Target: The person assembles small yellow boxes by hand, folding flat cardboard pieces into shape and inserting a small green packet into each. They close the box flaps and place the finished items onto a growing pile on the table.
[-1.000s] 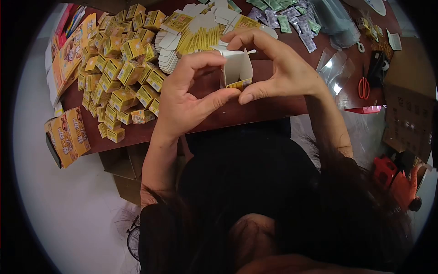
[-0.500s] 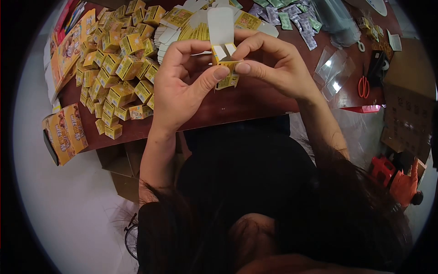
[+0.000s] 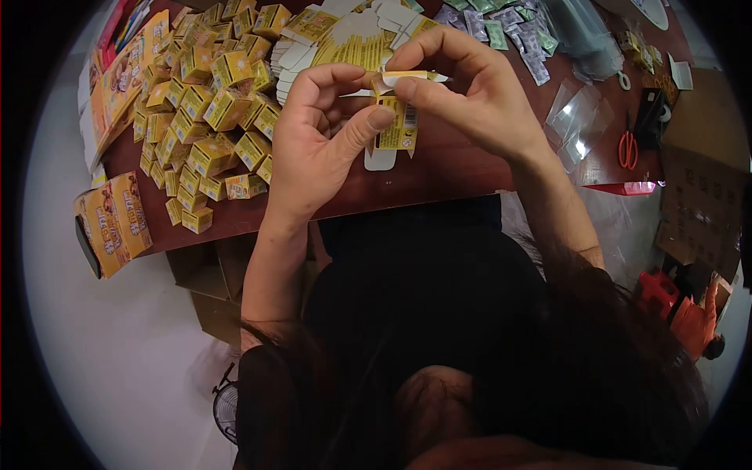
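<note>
A small yellow box [image 3: 398, 129] with a white flap hanging from its lower end is held between both hands, above the table's front part. My left hand [image 3: 333, 133] pinches its left side with thumb and fingers. My right hand [image 3: 470, 90] has its thumb on the top end, by a folded flap, with the index finger arched behind. The box's inside is hidden. Behind the hands lies a fan of flat yellow and white cartons [image 3: 345, 39]. A heap of closed yellow boxes [image 3: 207, 106] is to the left.
The dark red table [image 3: 462, 168] also bears green and purple sachets [image 3: 529, 39], clear plastic sheets [image 3: 578, 125], red-handled scissors [image 3: 627, 149] and a roll of tape [image 3: 624, 80]. An orange printed box [image 3: 117, 223] stands at the left edge. A person in orange [image 3: 697, 321] is far right.
The box has turned in the hands: its upright white flap is no longer at the top, and a printed side with a lower flap now shows. My right hand's fingers have shifted over the top end.
</note>
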Motion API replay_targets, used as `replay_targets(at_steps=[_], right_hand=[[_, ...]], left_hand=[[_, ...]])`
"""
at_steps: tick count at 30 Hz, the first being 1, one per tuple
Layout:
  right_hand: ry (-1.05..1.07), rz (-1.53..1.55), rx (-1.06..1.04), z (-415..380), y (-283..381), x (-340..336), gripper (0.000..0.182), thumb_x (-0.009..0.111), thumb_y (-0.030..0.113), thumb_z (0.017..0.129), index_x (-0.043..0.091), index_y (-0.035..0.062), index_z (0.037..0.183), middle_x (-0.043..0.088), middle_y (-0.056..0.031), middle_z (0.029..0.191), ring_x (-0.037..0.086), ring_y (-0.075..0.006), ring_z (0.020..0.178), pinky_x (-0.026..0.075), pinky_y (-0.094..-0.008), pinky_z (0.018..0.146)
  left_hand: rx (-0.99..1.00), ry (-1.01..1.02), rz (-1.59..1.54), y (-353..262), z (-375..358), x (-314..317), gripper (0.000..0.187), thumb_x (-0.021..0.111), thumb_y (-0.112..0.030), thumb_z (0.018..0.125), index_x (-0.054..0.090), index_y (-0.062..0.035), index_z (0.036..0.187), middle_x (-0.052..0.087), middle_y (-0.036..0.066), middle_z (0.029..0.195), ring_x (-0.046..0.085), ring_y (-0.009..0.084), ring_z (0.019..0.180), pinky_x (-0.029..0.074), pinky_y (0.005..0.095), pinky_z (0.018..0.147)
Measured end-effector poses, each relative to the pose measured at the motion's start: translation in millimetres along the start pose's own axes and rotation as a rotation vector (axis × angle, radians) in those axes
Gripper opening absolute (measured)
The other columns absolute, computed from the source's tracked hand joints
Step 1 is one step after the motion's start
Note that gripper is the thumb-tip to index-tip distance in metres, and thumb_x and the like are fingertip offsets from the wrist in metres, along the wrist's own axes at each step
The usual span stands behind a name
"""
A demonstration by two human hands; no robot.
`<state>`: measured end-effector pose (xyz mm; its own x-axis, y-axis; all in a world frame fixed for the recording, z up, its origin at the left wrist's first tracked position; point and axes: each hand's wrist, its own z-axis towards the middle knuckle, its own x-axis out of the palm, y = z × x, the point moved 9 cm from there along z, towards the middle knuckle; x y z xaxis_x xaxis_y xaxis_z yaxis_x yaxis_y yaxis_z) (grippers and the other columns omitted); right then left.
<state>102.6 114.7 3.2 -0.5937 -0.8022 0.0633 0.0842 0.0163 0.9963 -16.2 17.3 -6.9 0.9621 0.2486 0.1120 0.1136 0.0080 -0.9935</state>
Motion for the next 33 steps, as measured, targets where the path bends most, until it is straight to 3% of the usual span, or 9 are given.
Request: replay_targets(at_steps=[7, 18, 22, 23, 25, 26, 28, 32, 33], right_hand=[[0.044, -0.084, -0.074, -7.0, 3.0, -0.8, 0.016, 0.073, 0.01, 0.093, 0.07, 0.0011, 0.106, 0.067, -0.0062, 0.111, 0.063, -0.0118, 0.105, 0.055, -0.0269, 0.086], [-0.049, -0.225, -0.264, -24.9, 11.0, -15.0, 0.019, 0.075, 0.002, 0.088, 0.075, 0.0047, 0.107, 0.056, -0.0155, 0.141, 0.06, -0.0246, 0.123, 0.053, -0.0341, 0.097], [0.037, -0.501, -0.326, -37.9, 10.9, -22.7, 0.023, 0.075, 0.016, 0.09, 0.076, 0.0113, 0.112, 0.043, -0.0181, 0.154, 0.045, -0.0326, 0.14, 0.042, -0.0423, 0.109], [-0.008, -0.596, -0.357, -40.7, 13.8, -32.3, 0.037, 0.076, 0.022, 0.09, 0.07, 0.0119, 0.125, 0.04, -0.0185, 0.155, 0.042, -0.0327, 0.142, 0.041, -0.0434, 0.11], [-0.284, -0.768, -0.318, -39.2, 3.3, -83.0, 0.053, 0.077, 0.025, 0.089, 0.06, 0.0126, 0.137, 0.046, -0.0196, 0.15, 0.046, -0.0345, 0.138, 0.041, -0.0429, 0.109], [-0.463, -1.072, -0.277, -45.6, -7.3, -114.9, 0.057, 0.076, 0.028, 0.089, 0.055, 0.0122, 0.14, 0.052, -0.0192, 0.142, 0.05, -0.0364, 0.132, 0.045, -0.0431, 0.105], [-0.591, -1.396, 0.143, -56.3, -33.0, -157.5, 0.053, 0.075, 0.031, 0.089, 0.057, 0.01, 0.134, 0.062, -0.0165, 0.127, 0.056, -0.0379, 0.121, 0.05, -0.0447, 0.096], [-0.578, -1.459, 0.208, -62.9, -61.1, -176.7, 0.049, 0.074, 0.03, 0.089, 0.06, 0.006, 0.129, 0.069, -0.0134, 0.112, 0.063, -0.0379, 0.104, 0.053, -0.0465, 0.086], [-0.543, -1.308, 0.202, -61.7, -62.9, -172.9, 0.044, 0.073, 0.028, 0.09, 0.062, 0.0047, 0.126, 0.07, -0.0122, 0.104, 0.065, -0.0336, 0.097, 0.054, -0.0432, 0.084]], left_hand=[[0.022, -0.004, -0.057, 0.3, 2.1, 2.1, 0.047, 0.077, -0.014, 0.091, 0.048, -0.0009, 0.126, 0.064, 0.01, 0.117, 0.066, 0.0154, 0.105, 0.055, 0.0256, 0.085], [0.02, 0.015, -0.065, 10.3, 11.0, 16.2, 0.036, 0.073, -0.008, 0.094, 0.051, -0.0001, 0.122, 0.062, 0.013, 0.124, 0.065, 0.0176, 0.109, 0.055, 0.0282, 0.09], [-0.061, -0.003, -0.096, 30.6, 11.8, 13.8, 0.035, 0.072, -0.007, 0.094, 0.052, -0.0001, 0.122, 0.061, 0.013, 0.126, 0.063, 0.0181, 0.112, 0.052, 0.0301, 0.097], [-0.095, -0.029, -0.113, 35.9, 12.6, 10.6, 0.034, 0.071, -0.006, 0.094, 0.052, -0.0002, 0.122, 0.061, 0.013, 0.126, 0.061, 0.0179, 0.115, 0.051, 0.0303, 0.099], [-0.072, -0.04, -0.169, 29.2, 18.0, 6.9, 0.038, 0.07, -0.004, 0.093, 0.051, 0.0003, 0.126, 0.059, 0.013, 0.128, 0.06, 0.0177, 0.117, 0.05, 0.0308, 0.1], [-0.049, -0.061, -0.222, 25.5, 19.0, 4.4, 0.042, 0.069, -0.002, 0.092, 0.05, 0.0008, 0.129, 0.058, 0.014, 0.129, 0.058, 0.0175, 0.118, 0.049, 0.0313, 0.101], [-0.058, -0.04, -0.236, 25.3, 20.1, 8.5, 0.047, 0.069, 0.0, 0.091, 0.049, 0.0013, 0.133, 0.056, 0.014, 0.131, 0.057, 0.0174, 0.119, 0.048, 0.0316, 0.103], [-0.14, 0.018, -0.276, 42.0, 19.3, 9.1, 0.059, 0.069, 0.003, 0.088, 0.045, 0.0021, 0.141, 0.056, 0.013, 0.131, 0.057, 0.0173, 0.118, 0.044, 0.0324, 0.106], [-0.144, 0.003, -0.268, 42.7, 18.9, 7.5, 0.059, 0.069, 0.003, 0.088, 0.045, 0.0021, 0.141, 0.056, 0.013, 0.131, 0.057, 0.0173, 0.118, 0.044, 0.0324, 0.106]])
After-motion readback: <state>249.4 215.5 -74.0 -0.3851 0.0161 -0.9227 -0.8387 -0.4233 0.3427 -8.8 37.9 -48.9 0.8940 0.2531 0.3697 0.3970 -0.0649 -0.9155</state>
